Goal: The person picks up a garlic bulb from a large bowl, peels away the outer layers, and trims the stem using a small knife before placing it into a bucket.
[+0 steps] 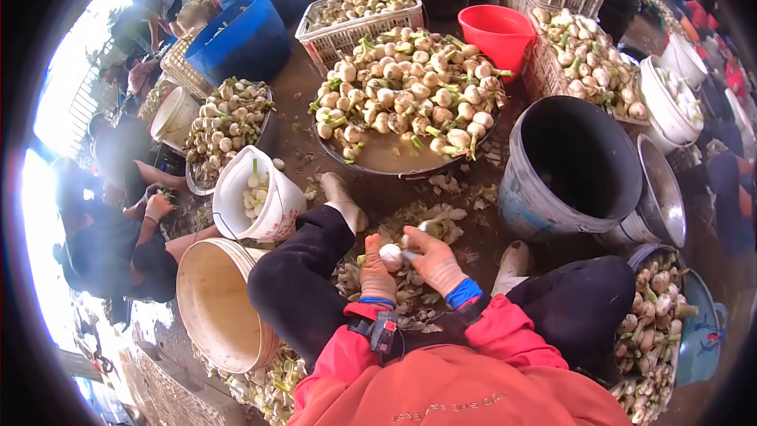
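My left hand (377,274), in an orange glove with a blue cuff, is closed around a white garlic bulb (391,256) between my knees. Close beside the bulb, my gloved right hand (438,263) has its fingers bent together. A small greyish edge shows at its fingertips, too blurred to name. Below both hands, loose garlic peel (410,292) covers the ground. Ahead of them a wide round basin (371,167) holds a heap of garlic bulbs with cut green stems, with some brownish water at its front.
To my left stand a white bucket (293,201) with trimmed bulbs inside and a cream bucket (192,300). On the right are a large dark-mouthed bucket (524,189) and a container of garlic (650,323). A red bucket (493,28) and crates stand behind. Another person (102,244) sits at left.
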Demonstrator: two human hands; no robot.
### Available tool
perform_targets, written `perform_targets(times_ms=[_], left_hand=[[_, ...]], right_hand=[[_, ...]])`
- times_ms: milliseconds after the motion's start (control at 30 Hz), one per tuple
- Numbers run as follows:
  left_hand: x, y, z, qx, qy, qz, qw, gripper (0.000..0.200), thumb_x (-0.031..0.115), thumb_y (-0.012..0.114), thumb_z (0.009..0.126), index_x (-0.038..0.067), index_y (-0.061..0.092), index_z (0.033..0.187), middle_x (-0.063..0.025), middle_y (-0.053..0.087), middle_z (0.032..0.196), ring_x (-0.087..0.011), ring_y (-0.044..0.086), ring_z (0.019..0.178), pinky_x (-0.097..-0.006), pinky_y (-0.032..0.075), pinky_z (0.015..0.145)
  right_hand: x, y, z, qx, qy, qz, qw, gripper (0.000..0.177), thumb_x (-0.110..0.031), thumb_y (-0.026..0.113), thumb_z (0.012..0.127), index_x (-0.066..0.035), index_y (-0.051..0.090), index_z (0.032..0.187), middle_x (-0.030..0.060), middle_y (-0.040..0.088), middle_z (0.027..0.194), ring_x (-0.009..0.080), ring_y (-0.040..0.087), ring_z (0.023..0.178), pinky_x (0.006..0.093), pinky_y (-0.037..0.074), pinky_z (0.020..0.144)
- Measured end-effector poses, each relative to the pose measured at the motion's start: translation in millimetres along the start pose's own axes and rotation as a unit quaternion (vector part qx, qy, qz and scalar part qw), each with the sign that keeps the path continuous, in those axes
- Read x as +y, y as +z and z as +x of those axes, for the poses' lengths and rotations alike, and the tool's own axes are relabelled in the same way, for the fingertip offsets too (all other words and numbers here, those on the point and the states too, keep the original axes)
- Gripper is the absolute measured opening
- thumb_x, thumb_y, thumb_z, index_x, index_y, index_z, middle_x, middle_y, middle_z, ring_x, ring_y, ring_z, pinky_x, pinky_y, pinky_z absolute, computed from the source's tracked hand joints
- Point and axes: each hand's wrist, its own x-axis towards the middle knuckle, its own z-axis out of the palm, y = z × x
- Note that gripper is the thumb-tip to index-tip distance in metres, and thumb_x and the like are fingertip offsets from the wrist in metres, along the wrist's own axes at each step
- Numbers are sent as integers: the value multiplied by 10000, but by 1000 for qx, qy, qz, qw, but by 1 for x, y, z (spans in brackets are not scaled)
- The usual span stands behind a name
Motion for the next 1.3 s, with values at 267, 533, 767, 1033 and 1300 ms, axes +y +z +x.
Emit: perform_targets(times_ms=[267, 533, 767, 1033, 1300], left_hand=[[-17, -22, 12, -26, 5, 163, 986, 528, 519, 583, 824, 71, 602, 1102, -22, 600, 844, -107, 532, 700, -261, 434, 626], [-6, -8, -5, -127, -29, 112, 985, 633, 525, 573, 823, 36, 505, 1220, -74, 581, 1015, -156, 563, 853, -297, 471, 720], [5, -4, -11, -206, -70, -23, 976, 559, 430, 550, 858, 24, 479, 1236, -108, 524, 1173, -209, 527, 992, -370, 472, 784], [6, -6, -7, -318, -108, 58, 940, 484, 232, 527, 859, 46, 431, 1295, -30, 561, 909, -98, 498, 628, -231, 421, 555], [-10, -23, 21, -127, -166, 203, 957, 412, 384, 555, 881, 58, 552, 1134, -32, 617, 972, -145, 596, 760, -271, 487, 665]], right_hand=[[-37, 11, -8, -45, -13, -302, 952, 502, -35, 555, 772, -128, 433, 1250, 160, 571, 1088, 342, 545, 1011, 391, 458, 837], [-9, -1, 3, -16, 38, -288, 957, 488, -27, 541, 753, -120, 447, 1223, 198, 549, 1083, 372, 537, 1005, 416, 448, 844], [41, -25, 14, 45, 133, -169, 976, 468, 40, 525, 747, -74, 513, 1201, 179, 607, 1037, 283, 591, 909, 347, 466, 759], [23, -21, 5, -44, 148, 316, 936, 343, -111, 539, 851, -26, 539, 1183, 78, 609, 1014, 150, 592, 876, 290, 495, 731], [20, -24, 18, 41, 56, 296, 953, 359, -9, 519, 832, -9, 517, 1190, 89, 594, 1051, 171, 588, 932, 318, 521, 767]])
